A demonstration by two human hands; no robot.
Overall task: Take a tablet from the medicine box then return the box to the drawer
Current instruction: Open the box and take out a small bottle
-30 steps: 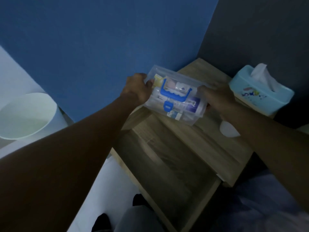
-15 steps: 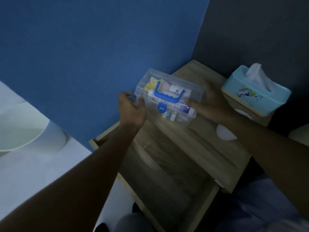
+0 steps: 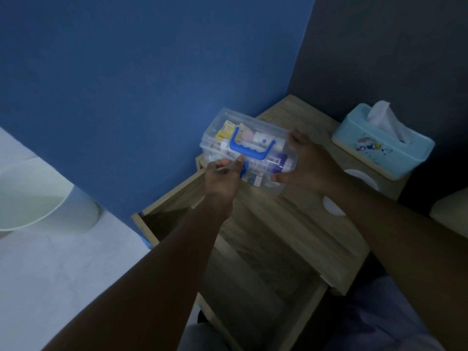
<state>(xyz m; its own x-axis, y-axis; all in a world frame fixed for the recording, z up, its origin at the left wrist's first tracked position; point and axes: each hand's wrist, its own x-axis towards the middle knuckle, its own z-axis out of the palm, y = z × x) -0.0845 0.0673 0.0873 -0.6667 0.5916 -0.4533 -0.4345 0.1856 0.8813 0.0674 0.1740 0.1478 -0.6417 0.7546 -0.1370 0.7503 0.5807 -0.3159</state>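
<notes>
The medicine box (image 3: pixel 255 138), clear plastic with a blue handle (image 3: pixel 249 150) lying flat on its closed lid, sits on the wooden nightstand top (image 3: pixel 291 234) against the blue wall. Packets and tubes show through the plastic. My left hand (image 3: pixel 222 177) is at the box's front, fingers pinched around the blue latch, which they mostly hide. My right hand (image 3: pixel 307 164) clasps the box's right end, thumb under the front corner. Below the top, the drawer (image 3: pixel 255 282) stands pulled out toward me, and its inside looks dark and bare.
A light blue tissue box (image 3: pixel 379 145) with a tissue sticking up stands at the nightstand's right. Two white round patches (image 3: pixel 332 206) lie in front of it. A white bin (image 3: pixel 38 198) stands on the pale floor at the left. Blue and dark grey walls meet behind.
My left hand has left the box's left end and come round to the front latch. The right hand keeps its hold on the right end. The box has hardly moved on the nightstand top.
</notes>
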